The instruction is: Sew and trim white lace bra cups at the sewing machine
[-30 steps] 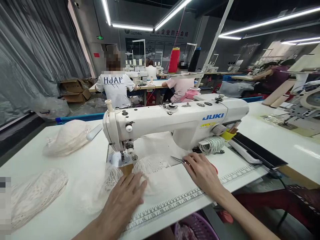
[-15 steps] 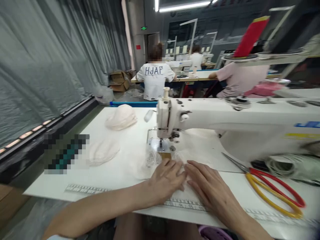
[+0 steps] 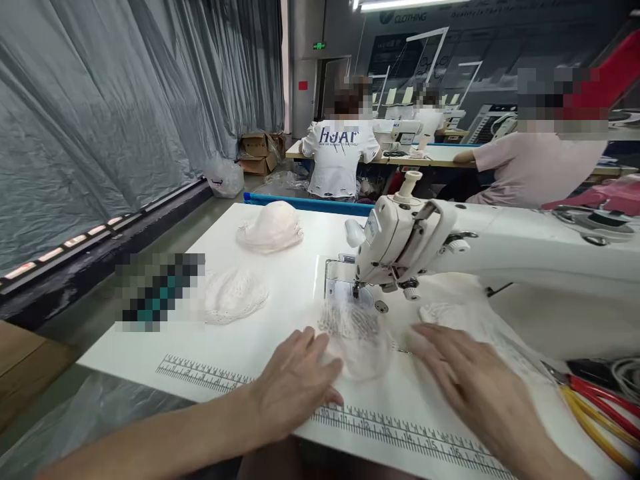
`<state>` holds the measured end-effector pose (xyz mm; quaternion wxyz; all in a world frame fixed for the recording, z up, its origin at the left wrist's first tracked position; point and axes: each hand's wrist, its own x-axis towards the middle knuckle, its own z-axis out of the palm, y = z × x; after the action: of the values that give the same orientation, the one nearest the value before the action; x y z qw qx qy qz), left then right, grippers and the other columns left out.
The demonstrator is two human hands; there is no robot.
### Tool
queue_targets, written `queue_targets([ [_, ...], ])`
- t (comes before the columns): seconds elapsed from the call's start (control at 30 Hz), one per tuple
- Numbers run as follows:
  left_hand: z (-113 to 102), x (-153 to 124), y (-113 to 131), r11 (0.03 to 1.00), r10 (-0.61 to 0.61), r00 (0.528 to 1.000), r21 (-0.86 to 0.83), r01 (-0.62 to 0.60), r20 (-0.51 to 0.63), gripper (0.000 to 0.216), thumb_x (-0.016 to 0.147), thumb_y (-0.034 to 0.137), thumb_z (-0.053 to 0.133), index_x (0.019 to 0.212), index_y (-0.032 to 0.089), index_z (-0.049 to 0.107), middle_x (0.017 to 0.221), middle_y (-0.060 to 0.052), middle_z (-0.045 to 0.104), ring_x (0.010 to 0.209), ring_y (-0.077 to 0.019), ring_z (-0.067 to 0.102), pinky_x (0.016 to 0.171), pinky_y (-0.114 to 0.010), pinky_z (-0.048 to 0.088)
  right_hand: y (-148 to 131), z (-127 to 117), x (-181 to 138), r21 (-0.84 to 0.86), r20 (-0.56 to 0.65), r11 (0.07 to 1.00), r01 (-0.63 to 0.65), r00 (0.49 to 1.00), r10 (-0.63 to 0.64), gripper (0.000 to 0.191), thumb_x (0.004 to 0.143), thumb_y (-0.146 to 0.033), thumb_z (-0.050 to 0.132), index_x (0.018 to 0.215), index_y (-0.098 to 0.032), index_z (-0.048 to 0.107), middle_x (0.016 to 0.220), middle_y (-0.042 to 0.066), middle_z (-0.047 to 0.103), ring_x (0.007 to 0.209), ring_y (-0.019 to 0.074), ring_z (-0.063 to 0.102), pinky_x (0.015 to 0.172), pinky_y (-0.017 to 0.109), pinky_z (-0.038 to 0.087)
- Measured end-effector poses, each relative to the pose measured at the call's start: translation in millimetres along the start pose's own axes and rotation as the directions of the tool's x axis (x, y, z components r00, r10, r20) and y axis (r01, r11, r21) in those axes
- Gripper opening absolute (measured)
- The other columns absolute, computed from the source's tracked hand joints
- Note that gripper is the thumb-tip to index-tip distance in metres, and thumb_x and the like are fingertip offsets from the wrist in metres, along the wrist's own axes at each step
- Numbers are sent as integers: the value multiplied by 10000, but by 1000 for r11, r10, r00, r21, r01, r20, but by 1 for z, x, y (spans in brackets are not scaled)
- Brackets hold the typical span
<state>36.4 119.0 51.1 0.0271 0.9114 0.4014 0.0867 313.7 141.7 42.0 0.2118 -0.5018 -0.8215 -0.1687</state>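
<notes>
A white sewing machine (image 3: pixel 395 243) stands over the table, its needle and presser foot above a metal plate. A sheer white lace piece (image 3: pixel 357 340) lies flat just in front of the presser foot. At its left edge is my left hand (image 3: pixel 297 377), fingers apart and slightly bent, touching or nearly touching the lace. My right hand (image 3: pixel 470 377) is to the right of the lace piece, smeared by motion, with its fingers stretched toward more white lace fabric (image 3: pixel 465 313) under the machine arm. Whether the right fingertips pinch any fabric is hard to see.
Two pale moulded cup pieces, an upper one (image 3: pixel 273 227) and a lace-covered one (image 3: pixel 237 297), lie at left. A ruler strip (image 3: pixel 370 423) runs along the front edge. Red-and-yellow scissors (image 3: pixel 600 413) lie at right. Co-workers (image 3: pixel 340 157) sit beyond.
My hands, close together before the needle earlier, have parted, the right one moving right. The lace piece is now uncovered. The view has swung left, so the machine appears farther right.
</notes>
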Motion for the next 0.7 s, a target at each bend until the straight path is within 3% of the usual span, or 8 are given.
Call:
queue_targets([
  [0.1, -3, 19, 2, 995, 73, 994, -61, -78, -85, 169, 856, 296, 541, 932, 153, 587, 885, -69, 589, 799, -199, 543, 697, -347, 487, -29, 13, 30, 144, 23, 990, 4, 1000, -7, 433, 929, -480, 337, 1150, -152, 511, 1082, 140, 619, 927, 265, 585, 711, 368, 461],
  [0.23, -6, 50, -22, 994, -67, 968, -104, 43, -241, 193, 825, 136, 568, 1018, 134, 585, 1005, -88, 584, 929, -217, 527, 763, -352, 475, -29, 36, 52, 174, 43, 985, -14, 999, 6, 329, 935, -406, 368, 942, -158, 583, 831, 99, 651, 739, 241, 581, 639, 358, 403],
  [0.3, -4, 67, -34, 975, -148, 964, -194, 105, -222, 302, 790, 129, 615, 1088, 130, 571, 1052, -97, 582, 983, -235, 514, 818, -381, 458, -25, 40, 53, 258, 30, 966, -9, 1000, 1, 285, 941, -308, 377, 825, -173, 599, 738, 64, 634, 683, 207, 570, 617, 334, 378],
  [0.37, -2, 80, -42, 926, -212, 964, -348, 146, -160, 275, 791, 156, 621, 1064, 137, 597, 996, -81, 615, 965, -232, 533, 839, -389, 447, -24, 36, 50, 385, 4, 923, -8, 1000, 7, 264, 935, -266, 390, 807, -180, 605, 748, 62, 621, 692, 195, 565, 619, 324, 386],
  [0.43, -1, 86, -44, 810, -252, 964, -563, 164, -82, 140, 819, 196, 589, 938, 151, 646, 891, -51, 650, 880, -201, 578, 803, -349, 461, -25, 27, 46, 542, 48, 838, -65, 998, 47, 238, 928, -276, 409, 821, -182, 600, 801, 72, 614, 733, 192, 570, 629, 311, 416],
  [0.53, -6, 83, -41, 528, -281, 959, -827, 192, 43, 137, 832, 251, 561, 798, 150, 647, 778, -25, 662, 755, -156, 622, 710, -271, 478, -28, 9, 41, 716, 293, 628, -303, 948, 123, 253, 923, -330, 421, 768, -192, 566, 756, 53, 623, 686, 174, 588, 580, 277, 440],
  [0.63, -14, 80, -37, 299, -246, 954, -923, 242, 170, 177, 832, 311, 548, 801, 146, 604, 663, -3, 626, 669, -149, 643, 639, -243, 473, -29, -4, 42, 754, 513, 416, -508, 851, 111, 293, 931, -391, 390, 745, -201, 512, 518, -12, 583, 481, 141, 553, 491, 251, 418],
  [0.7, -16, 85, -37, 244, -211, 947, -925, 292, 243, 187, 838, 329, 525, 807, 152, 575, 607, 20, 587, 576, -138, 636, 560, -223, 446, -28, -6, 44, 731, 594, 357, -582, 800, 88, 293, 929, -416, 377, 755, -205, 481, 427, -50, 516, 369, 120, 478, 422, 234, 376],
])
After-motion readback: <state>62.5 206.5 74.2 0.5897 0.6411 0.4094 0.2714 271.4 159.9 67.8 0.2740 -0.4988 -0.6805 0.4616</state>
